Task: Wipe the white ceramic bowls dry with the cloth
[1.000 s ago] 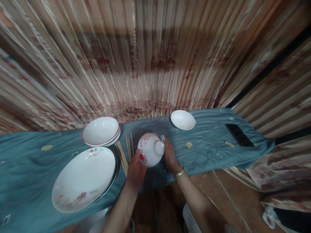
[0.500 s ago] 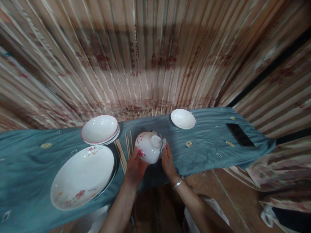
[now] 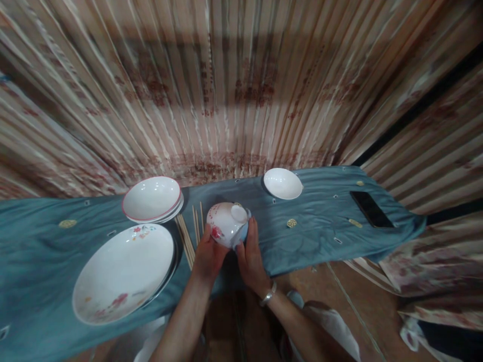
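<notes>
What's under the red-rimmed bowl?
Edges of other white dishes show below the bowl, at its right; their insides, and the tablecloth directly beneath, are covered.

I've got a long table (image 3: 320,213) w/ a teal cloth over it (a bit wrinkled toward the R). Back L, I see a stack of bowls (image 3: 151,199), pink rim on top; in front, stacked platters (image 3: 126,276), top one flowered. Chopsticks (image 3: 184,241) lie just R. Farther R: white dish (image 3: 283,183) near back edge, then black phone (image 3: 372,209).
</notes>
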The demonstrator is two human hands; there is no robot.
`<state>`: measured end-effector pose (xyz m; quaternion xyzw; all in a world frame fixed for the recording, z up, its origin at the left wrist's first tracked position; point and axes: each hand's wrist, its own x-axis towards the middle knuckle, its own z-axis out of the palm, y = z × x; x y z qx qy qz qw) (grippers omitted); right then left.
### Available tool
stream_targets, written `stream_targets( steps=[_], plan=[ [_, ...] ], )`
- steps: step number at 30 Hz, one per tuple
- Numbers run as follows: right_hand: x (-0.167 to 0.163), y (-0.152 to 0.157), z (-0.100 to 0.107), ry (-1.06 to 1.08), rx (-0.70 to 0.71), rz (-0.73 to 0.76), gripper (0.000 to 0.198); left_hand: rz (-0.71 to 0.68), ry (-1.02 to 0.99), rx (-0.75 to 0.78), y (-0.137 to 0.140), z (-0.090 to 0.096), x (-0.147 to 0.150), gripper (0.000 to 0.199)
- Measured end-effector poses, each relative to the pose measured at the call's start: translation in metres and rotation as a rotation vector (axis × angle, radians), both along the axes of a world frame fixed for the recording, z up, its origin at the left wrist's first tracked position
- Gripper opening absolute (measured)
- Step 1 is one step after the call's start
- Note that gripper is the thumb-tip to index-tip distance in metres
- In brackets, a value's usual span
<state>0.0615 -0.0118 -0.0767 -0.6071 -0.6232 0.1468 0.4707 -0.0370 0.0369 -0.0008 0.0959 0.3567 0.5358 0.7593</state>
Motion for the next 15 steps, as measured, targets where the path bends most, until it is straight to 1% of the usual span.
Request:
stream_targets(
  steps=[6,11,13,15],
  plan=[
    [0.0002,-0.0040,0.0082,-0.167,0.062,0.002,0.066,-0.023,0.007,0.041,0.0016,-0.0005,0.0025,0.043],
    [0.0028,-0.0018,0.0070,-0.378,0.178,0.036,0.068,-0.055,-0.011,-0.002,0.0002,-0.0006,0.0058,0.044],
    [0.0045,-0.0008,0.0067,-0.445,0.205,0.067,0.068,-0.049,-0.005,-0.012,-0.0017,-0.0020,0.0070,0.043],
    [0.0062,-0.0003,0.0075,-0.489,0.213,0.084,0.066,-0.036,0.014,0.013,-0.0039,-0.0053,0.0074,0.041]
  ],
)
